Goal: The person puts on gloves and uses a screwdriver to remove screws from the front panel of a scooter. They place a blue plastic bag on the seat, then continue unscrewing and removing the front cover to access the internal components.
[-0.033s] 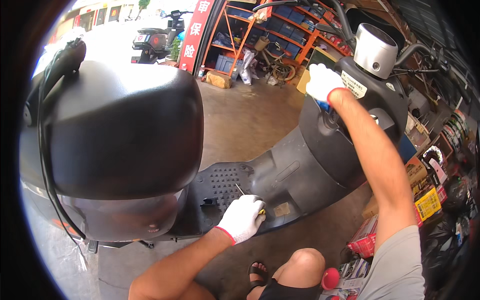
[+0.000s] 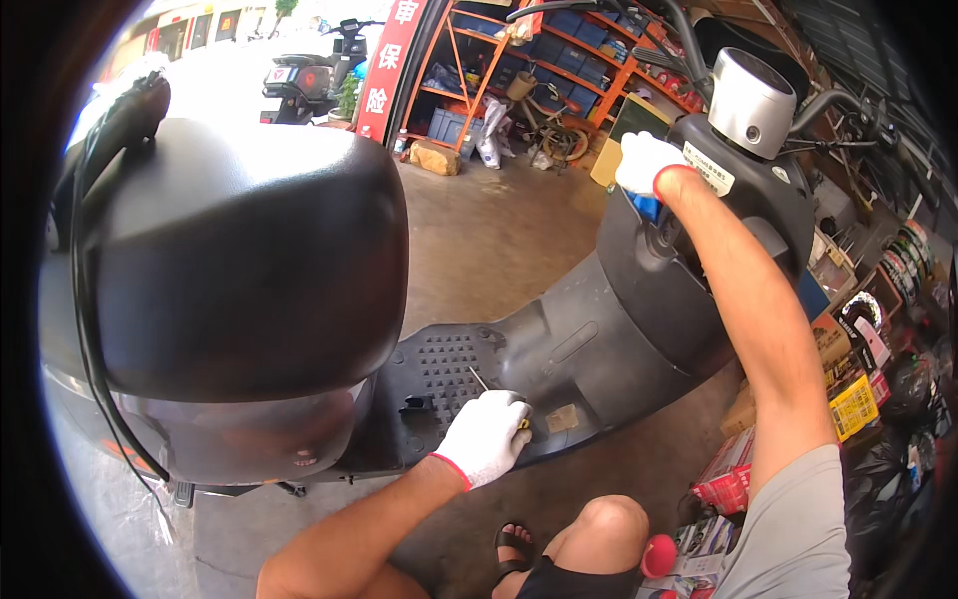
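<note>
Left hand grip: the left hand (image 2: 486, 436), in a white work glove with a red cuff, is closing its fingers around a screwdriver (image 2: 496, 397), holding it by the yellowish handle that is peeking out at the knuckles.
Screwdriver: its thin metal shaft is slanting up and to the left out of the fist, with the tip resting on or just above the studded footboard (image 2: 449, 364) (the exact contact point is too small to tell).
Right hand grip: the right hand (image 2: 644, 163), gloved the same way, is reaching up and pressing against the top of the front panel (image 2: 649, 290); a blue object (image 2: 647, 207) is showing just under the palm, but whether the fingers are curling around it I cannot tell.
Scooter: the dark grey electric scooter (image 2: 559, 349) is standing across the view, its black seat (image 2: 249, 260) bulging large on the left and its round silver headlight housing (image 2: 750, 100) sitting beside the right hand.
Person: one bare knee (image 2: 609, 524) and a sandalled foot (image 2: 514, 547) are showing at the lower edge, below the footboard.
Surroundings: orange shelving (image 2: 559, 50) with blue bins is lining the far wall, another scooter (image 2: 304, 80) is parked out in the sunlight, and boxes (image 2: 848, 399) are crowding the floor on the right.
</note>
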Available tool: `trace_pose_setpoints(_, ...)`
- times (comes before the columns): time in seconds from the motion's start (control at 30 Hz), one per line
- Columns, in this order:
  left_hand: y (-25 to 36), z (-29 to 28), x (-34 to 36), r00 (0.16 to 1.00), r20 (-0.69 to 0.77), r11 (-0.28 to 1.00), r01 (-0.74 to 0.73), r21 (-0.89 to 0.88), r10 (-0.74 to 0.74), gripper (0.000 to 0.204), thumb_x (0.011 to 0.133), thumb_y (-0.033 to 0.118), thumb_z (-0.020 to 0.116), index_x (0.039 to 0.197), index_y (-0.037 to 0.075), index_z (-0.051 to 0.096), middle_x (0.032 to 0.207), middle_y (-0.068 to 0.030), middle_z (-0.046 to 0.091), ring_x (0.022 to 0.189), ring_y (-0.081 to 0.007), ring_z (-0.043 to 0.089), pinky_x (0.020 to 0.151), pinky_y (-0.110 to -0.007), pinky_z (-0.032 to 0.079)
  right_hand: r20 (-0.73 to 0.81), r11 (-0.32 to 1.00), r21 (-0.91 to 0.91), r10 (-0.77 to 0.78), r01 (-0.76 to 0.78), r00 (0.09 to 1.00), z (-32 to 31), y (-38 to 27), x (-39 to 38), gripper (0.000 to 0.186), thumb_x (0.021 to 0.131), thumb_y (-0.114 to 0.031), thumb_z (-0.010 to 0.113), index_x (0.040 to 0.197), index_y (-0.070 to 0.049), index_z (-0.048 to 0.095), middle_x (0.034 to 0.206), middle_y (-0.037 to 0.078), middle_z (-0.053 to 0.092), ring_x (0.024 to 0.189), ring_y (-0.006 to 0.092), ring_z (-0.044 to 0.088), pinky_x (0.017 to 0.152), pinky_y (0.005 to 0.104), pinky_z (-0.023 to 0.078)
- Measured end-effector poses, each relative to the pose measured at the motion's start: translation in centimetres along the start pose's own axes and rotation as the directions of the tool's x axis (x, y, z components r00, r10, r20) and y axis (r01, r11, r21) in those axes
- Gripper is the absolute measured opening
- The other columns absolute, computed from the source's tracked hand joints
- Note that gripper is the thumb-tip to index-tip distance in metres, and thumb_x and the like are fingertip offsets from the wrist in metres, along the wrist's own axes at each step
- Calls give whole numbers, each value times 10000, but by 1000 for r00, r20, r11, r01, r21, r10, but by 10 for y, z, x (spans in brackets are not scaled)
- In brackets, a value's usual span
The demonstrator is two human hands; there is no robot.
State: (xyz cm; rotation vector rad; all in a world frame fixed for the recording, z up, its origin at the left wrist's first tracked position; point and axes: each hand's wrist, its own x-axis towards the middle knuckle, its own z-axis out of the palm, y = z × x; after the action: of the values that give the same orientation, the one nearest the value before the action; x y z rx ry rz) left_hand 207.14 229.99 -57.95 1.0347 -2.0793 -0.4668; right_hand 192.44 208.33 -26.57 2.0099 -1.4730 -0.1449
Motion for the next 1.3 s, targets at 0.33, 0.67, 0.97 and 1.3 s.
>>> trace_pose_setpoints(0.33, -7, -8, -8, 999, -9, 996, -33, -87, 33, 233, 852, 174, 680, 1039, 38, 659, 1034, -147, 648, 1003, -359, 617, 858, -451, 516, 615, 980, -195, 157, -44, 773, 106, 76, 90, 359, 891, -250, 526, 1112, -38, 712, 1089, 170, 715, 975, 286, 689, 849, 403, 529)
trace_pose_setpoints(0.67, -13, -30, -22, 1000, -2, 999, 25, -46, -25, 254, 872, 187, 657, 1073, 32, 657, 1034, -165, 651, 1017, -366, 620, 866, -451, 516, -299, 989, 74, 148, -132, 943, 25, 19, 46, 248, 902, -205, 534, 959, -60, 727, 1000, 199, 724, 971, 374, 697, 868, 426, 553)
trace_pose_setpoints(0.97, -7, -25, -14, 997, 45, 998, 63, -29, -62, 266, 888, 193, 640, 1100, 33, 646, 1067, -180, 639, 1050, -371, 607, 918, -444, 494, -321, 349, 925, 506, 150, 800, 15, 6, 21, 114, 972, -119, 526, 997, -48, 612, 808, 84, 644, 624, 179, 616, 581, 326, 504)
trace_pose_setpoints(1.3, 0, -51, 120, 944, -265, 910, 76, -408, -198, 545, 911, 174, 643, 1394, 1, 459, 1379, -209, 540, 1300, -310, 531, 1076, -399, 442, -442, 49, 867, 537, 496, 718, -8, 7, -33, 204, 870, 75, 496, 1017, -7, 610, 845, 33, 628, 607, 82, 552, 519, 225, 459)
